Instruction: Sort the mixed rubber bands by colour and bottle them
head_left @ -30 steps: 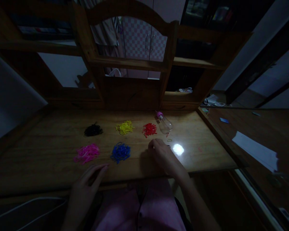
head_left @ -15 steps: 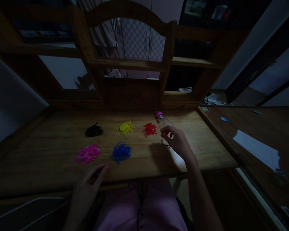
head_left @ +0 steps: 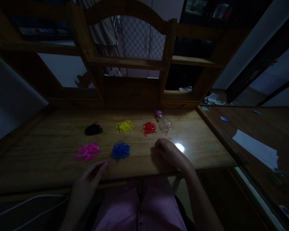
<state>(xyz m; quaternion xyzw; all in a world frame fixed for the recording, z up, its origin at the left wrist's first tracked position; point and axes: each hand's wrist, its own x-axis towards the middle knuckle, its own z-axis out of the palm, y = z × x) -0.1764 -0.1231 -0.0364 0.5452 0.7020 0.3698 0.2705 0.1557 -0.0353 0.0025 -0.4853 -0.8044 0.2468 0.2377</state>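
Note:
My right hand [head_left: 168, 151] is low over the desk, fingers bunched and pointing down. A trace of red shows at its fingertips, but I cannot make out what is in them. Behind it lies a clear bulb-shaped bottle [head_left: 164, 124] with a pink cap, a small red band and a greenish band near its base. My left hand [head_left: 92, 175] rests at the desk's front edge, thumb and forefinger pinched together; what they hold, if anything, is too small to name. Small rubber bands lie in piles: pink [head_left: 88, 151], blue [head_left: 120, 150], black [head_left: 93, 129], yellow [head_left: 124, 126] and red [head_left: 149, 128].
A wooden shelf unit [head_left: 131, 93] rises along the back of the desk [head_left: 55, 144]. To the right, a lower brown surface holds white paper [head_left: 255, 148] and a small blue packet [head_left: 224, 118]. A white cable [head_left: 38, 196] hangs at lower left.
My right hand has moved from beside the bottle toward me, down to the desk. The dark band under it is no longer seen; a greenish one shows there. My left hand has hardly moved.

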